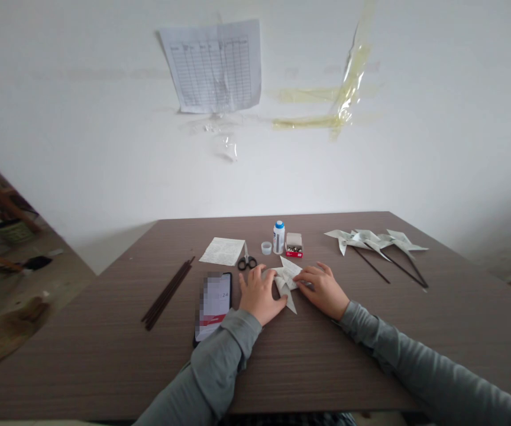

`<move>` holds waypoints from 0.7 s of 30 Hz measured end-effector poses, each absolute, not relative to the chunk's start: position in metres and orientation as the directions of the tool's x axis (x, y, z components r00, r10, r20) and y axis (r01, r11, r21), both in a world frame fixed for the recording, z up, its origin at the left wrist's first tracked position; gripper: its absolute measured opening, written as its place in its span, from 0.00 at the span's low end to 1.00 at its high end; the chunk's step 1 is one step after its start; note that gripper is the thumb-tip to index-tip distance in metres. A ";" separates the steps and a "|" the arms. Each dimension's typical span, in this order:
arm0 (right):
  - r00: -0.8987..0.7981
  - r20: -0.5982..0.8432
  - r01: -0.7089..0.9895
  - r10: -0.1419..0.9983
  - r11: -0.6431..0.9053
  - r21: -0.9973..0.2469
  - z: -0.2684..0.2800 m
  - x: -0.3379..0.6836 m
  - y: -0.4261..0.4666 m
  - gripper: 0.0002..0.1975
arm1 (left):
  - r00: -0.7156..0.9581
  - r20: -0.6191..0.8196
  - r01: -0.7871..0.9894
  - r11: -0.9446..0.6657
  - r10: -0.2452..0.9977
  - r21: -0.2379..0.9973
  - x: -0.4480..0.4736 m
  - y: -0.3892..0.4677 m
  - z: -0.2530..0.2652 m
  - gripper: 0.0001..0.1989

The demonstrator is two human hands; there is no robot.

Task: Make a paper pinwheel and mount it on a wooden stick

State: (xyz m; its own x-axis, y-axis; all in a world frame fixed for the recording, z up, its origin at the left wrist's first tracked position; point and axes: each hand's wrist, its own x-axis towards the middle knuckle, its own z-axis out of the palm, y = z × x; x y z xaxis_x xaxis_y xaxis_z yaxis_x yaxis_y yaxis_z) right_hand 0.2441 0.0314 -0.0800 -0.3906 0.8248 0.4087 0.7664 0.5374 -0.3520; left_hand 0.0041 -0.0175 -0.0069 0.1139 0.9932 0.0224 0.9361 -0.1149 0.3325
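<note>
A folded pinwheel of printed paper [287,273] lies on the table between my two hands, its pointed blades sticking out to the top and bottom. From the left, my left hand [259,296] grips it with curved, spread fingers, the thumb near the lower blade. My right hand [324,290] closes on its right side, thumb and index finger at the paper's edge. Part of the left blade is hidden under my left fingers. Just beyond are black-handled scissors [247,260], a small clear cup [266,248], a white bottle with a blue cap [278,238] and an open red box of small metal pins [294,247].
A phone [214,307] lies left of my left forearm. Farther left is a bundle of dark sticks [169,293]; a printed paper sheet [222,251] lies behind. Several finished pinwheels on sticks [371,239] rest at the right. The wall [326,177] borders the table's back edge.
</note>
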 end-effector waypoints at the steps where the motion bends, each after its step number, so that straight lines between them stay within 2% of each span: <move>1: -0.389 0.399 0.767 0.830 0.532 -0.358 -0.078 0.244 0.031 0.13 | 0.125 0.027 0.934 -0.126 0.992 0.335 0.004 -0.017 -0.007 0.33; 3: -0.380 0.378 0.774 0.844 0.514 -0.370 -0.074 0.242 0.029 0.12 | 0.151 0.038 0.926 -0.155 0.988 0.343 0.003 -0.017 -0.005 0.34; 8: -0.342 0.327 0.800 0.881 0.456 -0.390 -0.067 0.239 0.026 0.11 | 0.191 0.035 0.919 -0.191 0.981 0.345 0.005 -0.017 -0.001 0.28; 15: -0.362 0.427 0.782 0.829 0.519 -0.345 -0.077 0.242 0.030 0.12 | 0.193 -0.014 0.931 -0.179 0.981 0.318 0.008 -0.017 0.004 0.29; 21: -0.349 0.415 0.791 0.840 0.502 -0.350 -0.080 0.242 0.030 0.15 | 0.198 -0.028 0.934 -0.180 0.980 0.310 0.008 -0.016 0.003 0.29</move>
State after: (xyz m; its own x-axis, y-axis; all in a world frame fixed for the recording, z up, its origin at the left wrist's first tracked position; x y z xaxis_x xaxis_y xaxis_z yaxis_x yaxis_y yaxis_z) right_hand 0.2420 0.0302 -0.0800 -0.3494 0.8399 0.4154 0.7908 0.5021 -0.3501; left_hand 0.0084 -0.0158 0.0035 0.1980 0.9798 -0.0278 0.9335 -0.1798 0.3102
